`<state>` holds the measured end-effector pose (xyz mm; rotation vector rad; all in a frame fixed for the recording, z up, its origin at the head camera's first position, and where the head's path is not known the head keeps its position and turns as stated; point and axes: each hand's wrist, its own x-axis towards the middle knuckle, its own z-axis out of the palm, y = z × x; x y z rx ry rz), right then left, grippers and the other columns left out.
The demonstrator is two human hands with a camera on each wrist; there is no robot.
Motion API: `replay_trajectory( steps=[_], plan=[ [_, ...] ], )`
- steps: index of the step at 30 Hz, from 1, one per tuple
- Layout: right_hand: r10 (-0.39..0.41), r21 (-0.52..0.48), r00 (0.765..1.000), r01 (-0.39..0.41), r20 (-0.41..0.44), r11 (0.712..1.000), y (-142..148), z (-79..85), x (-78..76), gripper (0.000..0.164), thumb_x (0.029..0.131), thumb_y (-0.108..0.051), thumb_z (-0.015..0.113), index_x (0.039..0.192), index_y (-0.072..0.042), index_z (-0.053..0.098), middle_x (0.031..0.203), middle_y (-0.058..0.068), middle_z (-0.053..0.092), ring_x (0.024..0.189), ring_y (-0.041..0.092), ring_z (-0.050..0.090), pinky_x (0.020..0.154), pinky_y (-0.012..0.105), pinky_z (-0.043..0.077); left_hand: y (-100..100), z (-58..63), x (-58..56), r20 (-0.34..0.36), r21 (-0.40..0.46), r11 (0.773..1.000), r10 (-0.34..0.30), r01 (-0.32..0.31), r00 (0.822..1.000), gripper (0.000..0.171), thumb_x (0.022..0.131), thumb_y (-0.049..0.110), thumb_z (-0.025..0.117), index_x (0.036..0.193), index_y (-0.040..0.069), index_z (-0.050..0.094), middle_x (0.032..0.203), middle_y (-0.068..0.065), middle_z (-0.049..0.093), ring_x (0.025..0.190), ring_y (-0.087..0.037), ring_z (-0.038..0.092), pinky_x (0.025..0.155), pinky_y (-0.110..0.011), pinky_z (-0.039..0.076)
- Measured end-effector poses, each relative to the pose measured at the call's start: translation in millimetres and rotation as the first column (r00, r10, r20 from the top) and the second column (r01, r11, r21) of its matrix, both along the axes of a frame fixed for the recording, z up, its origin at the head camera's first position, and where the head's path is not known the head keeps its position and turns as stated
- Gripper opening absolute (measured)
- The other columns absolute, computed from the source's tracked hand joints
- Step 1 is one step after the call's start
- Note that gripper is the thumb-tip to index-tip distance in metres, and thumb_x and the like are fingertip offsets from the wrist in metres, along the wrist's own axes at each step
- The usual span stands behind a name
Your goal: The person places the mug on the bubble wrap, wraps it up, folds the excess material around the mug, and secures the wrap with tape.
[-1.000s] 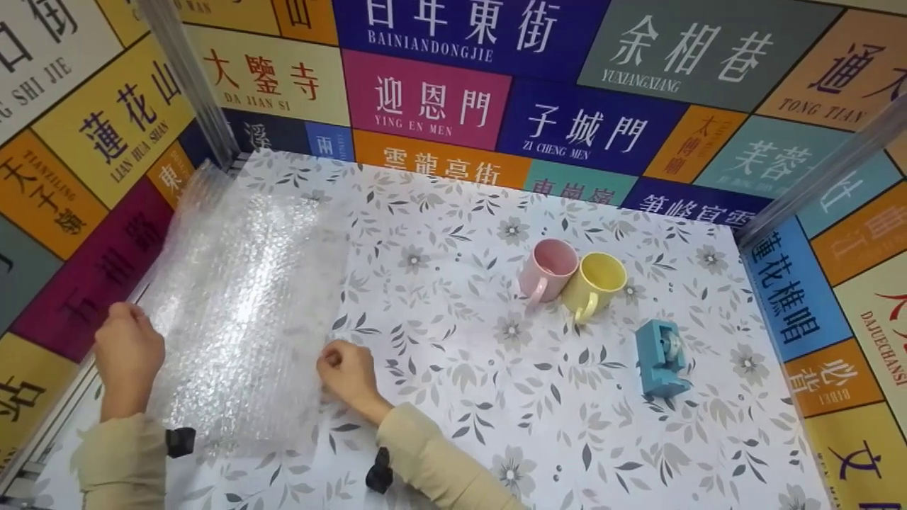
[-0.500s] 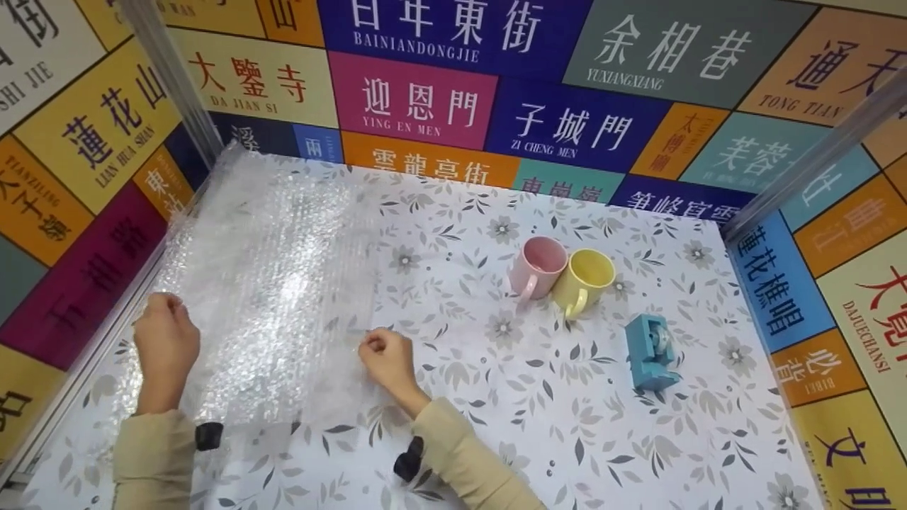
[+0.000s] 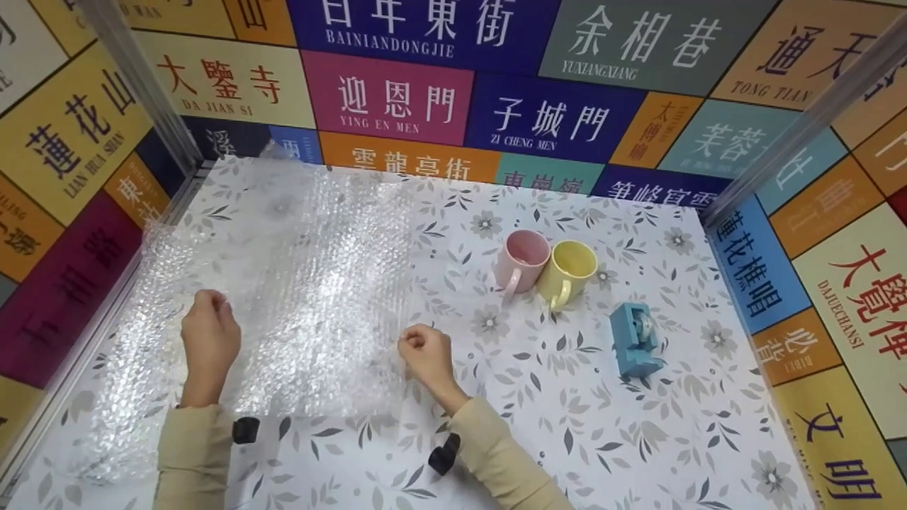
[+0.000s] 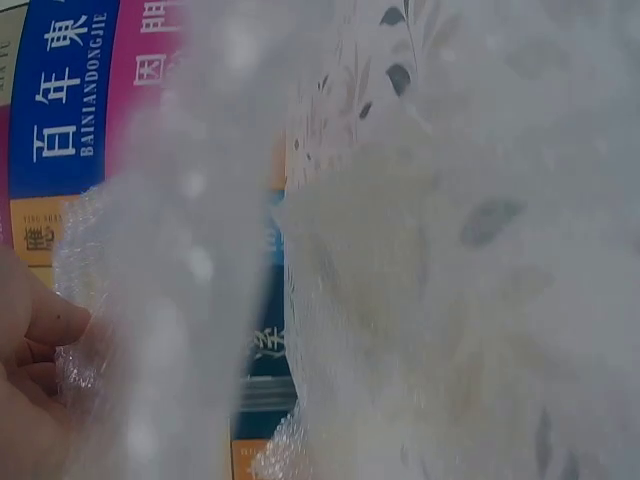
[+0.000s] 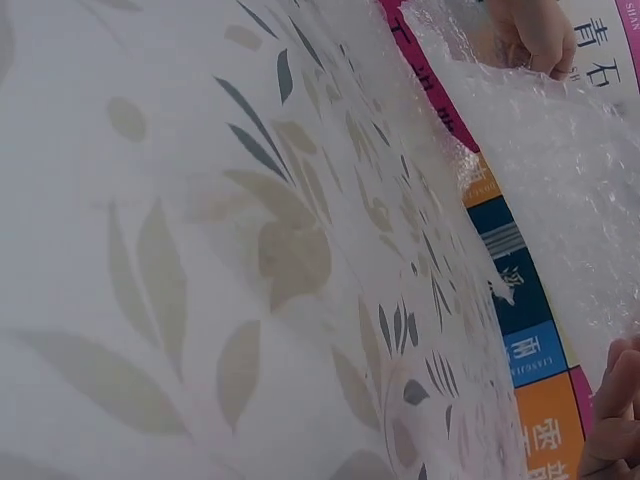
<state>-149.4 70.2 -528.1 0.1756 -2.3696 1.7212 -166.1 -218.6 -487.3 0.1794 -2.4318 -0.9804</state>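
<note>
A clear sheet of bubble wrap (image 3: 319, 297) is stretched between my two hands over the left half of the table. My left hand (image 3: 210, 343) pinches it on the left, and my right hand (image 3: 431, 358) pinches its right edge. In the left wrist view, the left hand (image 4: 35, 370) grips the wrap's edge, with the film (image 4: 170, 270) covering much of that picture. The right wrist view shows the raised sheet (image 5: 560, 180) between the right hand (image 5: 615, 425) and the left hand (image 5: 535, 35). More of the wrap (image 3: 131, 368) lies further left on the table.
Right of the hands, a pink mug (image 3: 523, 263) and a yellow mug (image 3: 569, 273) stand side by side. Nearer the right edge is a blue tape dispenser (image 3: 634, 341). Panels with printed characters (image 3: 400, 106) wall in the flower-patterned table (image 3: 538, 397).
Both hands have moved right, drawing the bubble wrap along with them. More of the sheet now shows spread out to the left of the left hand. The mugs and tape dispenser stay put.
</note>
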Motion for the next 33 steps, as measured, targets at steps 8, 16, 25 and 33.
replay_trajectory(
  steps=[8,16,25,33],
  plan=[
    [-0.069,0.034,0.993,0.066,0.095,0.997,31,1.0,0.4,0.009,0.071,0.003,0.056,0.072,0.002,0.064,0.055,0.001,0.056,0.043,0.003,0.044,0.041,0.017,0.038,29,-10.8,-9.6,-0.020,0.019,0.998,-0.057,0.057,0.998,0.006,0.087,-0.007,0.045,0.090,-0.012,0.048,0.076,-0.028,0.053,0.068,-0.042,0.052,0.061,-0.051,0.041],
    [-0.139,0.066,0.983,0.131,0.124,0.989,65,-1.1,4.0,0.007,0.071,0.004,0.058,0.071,0.003,0.065,0.056,-0.001,0.055,0.048,0.005,0.044,0.045,0.018,0.038,53,-19.0,-16.1,-0.011,0.095,0.989,-0.111,0.111,0.994,0.007,0.086,-0.008,0.047,0.091,-0.012,0.048,0.078,-0.029,0.054,0.071,-0.043,0.053,0.066,-0.051,0.043],
    [-0.158,0.131,0.984,0.147,0.080,0.980,96,-0.7,9.5,0.008,0.071,0.004,0.057,0.071,0.003,0.065,0.055,0.002,0.056,0.046,0.002,0.044,0.043,0.018,0.037,75,-26.3,-16.8,0.015,0.160,0.973,-0.170,0.166,0.985,0.009,0.086,-0.007,0.046,0.093,-0.011,0.049,0.084,-0.030,0.058,0.079,-0.043,0.058,0.073,-0.050,0.046],
    [-0.187,0.181,0.978,0.169,0.088,0.969,117,1.5,12.6,0.008,0.071,0.003,0.058,0.074,0.003,0.066,0.057,0.003,0.058,0.046,0.004,0.046,0.044,0.019,0.038,91,-34.6,-16.0,0.027,0.172,0.961,-0.222,0.215,0.975,0.008,0.085,-0.008,0.047,0.093,-0.011,0.049,0.082,-0.027,0.057,0.077,-0.040,0.057,0.071,-0.048,0.046]
  ],
)
